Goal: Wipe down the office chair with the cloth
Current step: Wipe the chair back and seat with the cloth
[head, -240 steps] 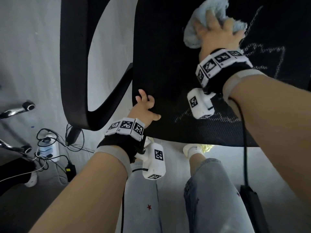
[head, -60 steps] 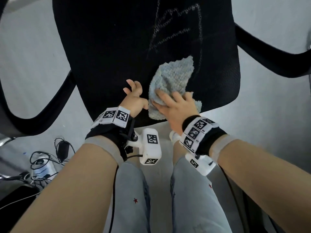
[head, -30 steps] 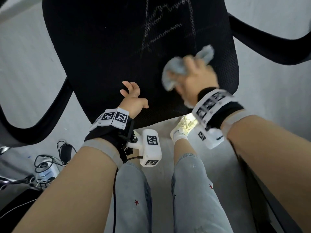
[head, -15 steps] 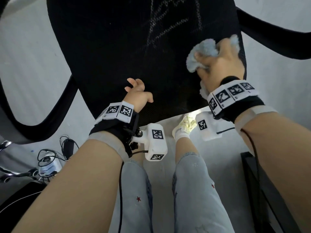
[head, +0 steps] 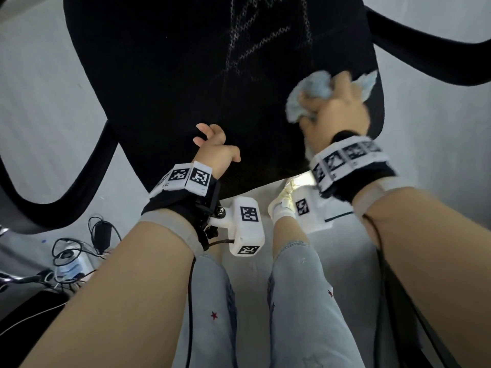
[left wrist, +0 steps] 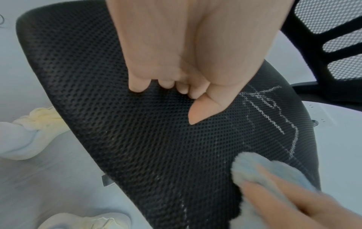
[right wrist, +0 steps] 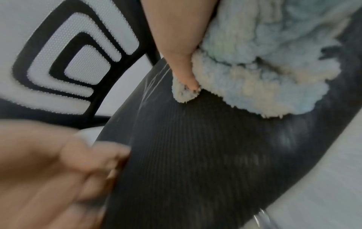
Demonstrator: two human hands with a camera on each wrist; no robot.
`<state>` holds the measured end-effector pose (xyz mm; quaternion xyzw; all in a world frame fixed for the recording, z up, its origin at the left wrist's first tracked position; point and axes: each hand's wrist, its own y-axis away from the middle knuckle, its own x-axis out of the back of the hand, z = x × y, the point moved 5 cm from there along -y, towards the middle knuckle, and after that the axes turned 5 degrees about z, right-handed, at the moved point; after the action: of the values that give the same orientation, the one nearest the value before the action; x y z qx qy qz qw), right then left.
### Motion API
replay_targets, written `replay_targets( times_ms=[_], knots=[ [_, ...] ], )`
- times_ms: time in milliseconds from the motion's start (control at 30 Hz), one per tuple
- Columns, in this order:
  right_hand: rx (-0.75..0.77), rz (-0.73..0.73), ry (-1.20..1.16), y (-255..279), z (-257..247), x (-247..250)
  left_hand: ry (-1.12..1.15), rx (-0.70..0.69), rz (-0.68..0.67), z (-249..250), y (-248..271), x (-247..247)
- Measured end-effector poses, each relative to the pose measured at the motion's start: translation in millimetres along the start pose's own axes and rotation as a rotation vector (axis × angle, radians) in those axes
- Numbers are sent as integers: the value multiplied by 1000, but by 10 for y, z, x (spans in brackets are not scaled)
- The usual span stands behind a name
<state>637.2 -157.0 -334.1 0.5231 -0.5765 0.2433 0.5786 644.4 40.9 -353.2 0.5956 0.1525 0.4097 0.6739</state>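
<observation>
The office chair's black mesh seat fills the upper head view, with white scribbled marks near its back. My right hand grips a bunched, fluffy light-blue cloth and presses it on the seat's right side near the edge. The right wrist view shows the cloth under my thumb. My left hand rests on the seat near its front edge, fingers loosely curled with their tips on the mesh; it holds nothing. In the left wrist view the cloth lies below the marks.
Black armrests curve at left and right. The mesh backrest stands behind the seat. Cables and a power strip lie on the grey floor at left. My jeans-clad legs and pale shoe are below the seat.
Over the last second my right hand swept the cloth from the seat's front middle out toward its right edge, bunching it. The left hand stayed in place on the seat.
</observation>
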Motion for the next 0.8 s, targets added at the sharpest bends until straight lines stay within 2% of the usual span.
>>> replay_targets(
  times_ms=[100, 167, 233, 333, 400, 433, 467, 567, 633, 667, 700, 800],
  knots=[
    [355, -94, -70, 291, -520, -301, -18, -14, 3, 7, 45, 38],
    [563, -144, 14, 375, -651, -395, -48, -18, 1, 13, 73, 49],
    [440, -158, 50, 153, -511, -292, -91, -30, 39, 36, 81, 60],
    [136, 73, -119, -306, -143, -46, -203, -130, 186, 138, 14, 184],
    [69, 101, -82, -400, -195, -26, -252, -121, 266, 165, -80, 302],
    [75, 71, -44, -370, -291, -76, -278, -95, 302, 162, -128, 346],
    [146, 33, -31, -295, -426, -169, -319, -77, 339, 151, -176, 365],
    [508, -81, -66, -34, -724, -377, -433, -54, 391, 123, -263, 322],
    [616, -105, -32, -171, -662, -357, -447, -43, 390, 99, -311, 293],
    [587, -97, -15, -312, -595, -312, -452, -38, 389, 90, -324, 293],
    [491, -71, -19, -475, -522, -254, -458, -30, 387, 82, -341, 291],
    [131, 110, -85, -749, -467, -131, -455, -8, 387, 61, -413, 281]
  ],
)
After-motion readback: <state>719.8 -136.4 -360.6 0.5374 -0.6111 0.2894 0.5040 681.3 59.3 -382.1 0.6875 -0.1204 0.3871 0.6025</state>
